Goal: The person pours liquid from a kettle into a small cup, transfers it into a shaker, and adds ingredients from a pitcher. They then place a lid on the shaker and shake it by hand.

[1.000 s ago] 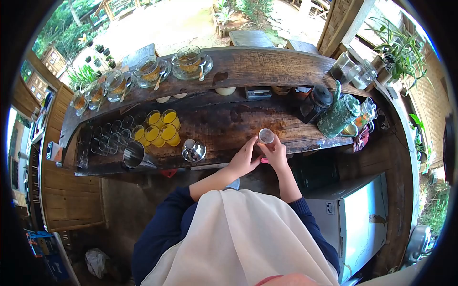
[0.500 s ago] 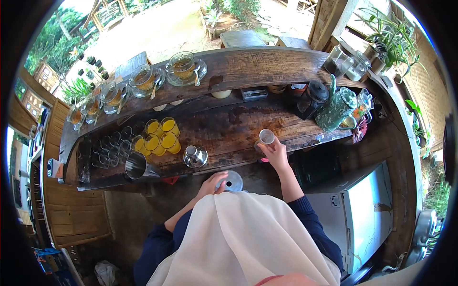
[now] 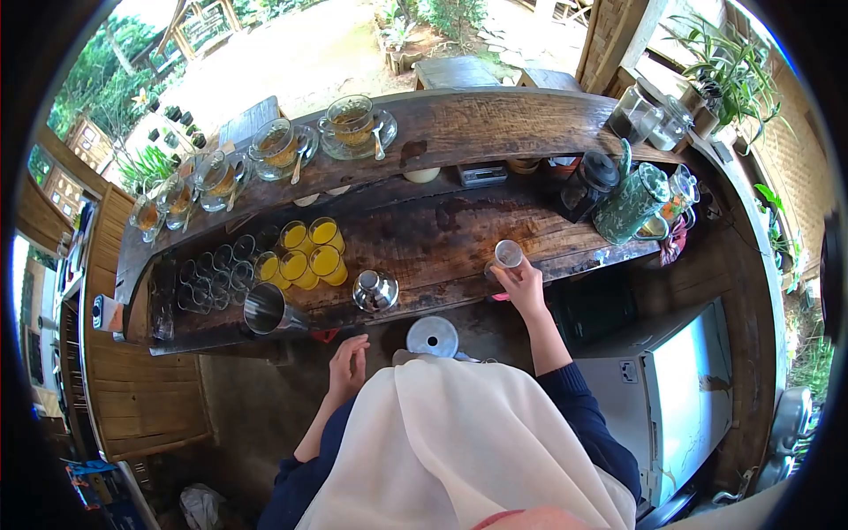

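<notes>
My right hand (image 3: 521, 287) grips a small glass (image 3: 508, 253) at the counter's front edge, its round rim facing up. My left hand (image 3: 349, 364) hangs in the air below the counter edge, fingers stretched out and nothing in them. Between the hands, close to my body, is a round grey metal piece (image 3: 433, 337) with a dark hole in its middle. A shiny metal shaker (image 3: 375, 291) stands on the counter above my left hand. Left of it, a tall metal cup (image 3: 265, 308) leans near the edge. Several glasses of yellow drink (image 3: 294, 264) stand grouped behind.
Several empty glasses (image 3: 212, 274) stand at the left of the counter (image 3: 424, 234). Cups of tea on saucers (image 3: 352, 119) line the raised shelf. At right are a French press (image 3: 587, 185), a green speckled pitcher (image 3: 632, 203) and jars (image 3: 670, 124). A white fridge (image 3: 680, 402) stands below.
My left hand has come off the round metal piece and moved left, its fingers now free. My right hand still holds the glass at the counter edge. The view has shifted slightly.
</notes>
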{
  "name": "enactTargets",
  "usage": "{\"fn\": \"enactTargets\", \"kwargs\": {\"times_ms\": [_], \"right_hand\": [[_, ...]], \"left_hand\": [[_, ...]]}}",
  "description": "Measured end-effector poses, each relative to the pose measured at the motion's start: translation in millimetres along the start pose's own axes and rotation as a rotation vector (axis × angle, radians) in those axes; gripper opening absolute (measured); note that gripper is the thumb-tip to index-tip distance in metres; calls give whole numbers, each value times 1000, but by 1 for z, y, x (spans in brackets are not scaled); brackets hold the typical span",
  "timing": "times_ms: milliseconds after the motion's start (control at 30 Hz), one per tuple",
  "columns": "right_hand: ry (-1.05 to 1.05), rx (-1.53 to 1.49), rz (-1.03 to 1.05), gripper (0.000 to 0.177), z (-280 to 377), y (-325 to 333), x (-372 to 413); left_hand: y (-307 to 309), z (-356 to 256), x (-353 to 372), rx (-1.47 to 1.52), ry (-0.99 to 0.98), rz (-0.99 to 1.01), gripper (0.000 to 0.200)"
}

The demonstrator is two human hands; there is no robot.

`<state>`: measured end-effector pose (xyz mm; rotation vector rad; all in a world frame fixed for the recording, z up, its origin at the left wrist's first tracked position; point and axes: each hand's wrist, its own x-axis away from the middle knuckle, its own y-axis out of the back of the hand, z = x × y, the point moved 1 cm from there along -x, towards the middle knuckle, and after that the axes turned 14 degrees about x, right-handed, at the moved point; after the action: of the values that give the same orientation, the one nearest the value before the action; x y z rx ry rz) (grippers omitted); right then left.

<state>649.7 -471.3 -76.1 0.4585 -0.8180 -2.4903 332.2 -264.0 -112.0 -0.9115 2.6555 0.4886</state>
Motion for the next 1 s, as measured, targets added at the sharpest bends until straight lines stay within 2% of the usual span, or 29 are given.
{"fn": "enactTargets", "kwargs": {"times_ms": [100,167,233,433,533,800,900,1000], "right_hand": [[2,-56,-7,36,2,-1,1],[15,-97,-26,37,-4,-7,1],[27,-138,-50,38,-11,-11,0],[11,-61,-80,34,-6,-11,2],[22,6,-79,31,-4,-9,3],[2,29,-87,28,-2,-10,4],[-59,-27,-91,28,0,-11,6],[-13,-145,-121,23,-21,-23,3]], "left_hand": [[18,-5,1,-73,117,-14,15],[26,-6,3,-92,112,-49,13],[35,-1,8,-71,134,-174,12],[68,13,18,-71,106,-359,12],[84,16,17,-86,60,-533,16],[102,12,-9,-137,-7,-734,18],[102,14,-15,-96,19,-829,19],[95,12,-22,-80,59,-889,19]]}}
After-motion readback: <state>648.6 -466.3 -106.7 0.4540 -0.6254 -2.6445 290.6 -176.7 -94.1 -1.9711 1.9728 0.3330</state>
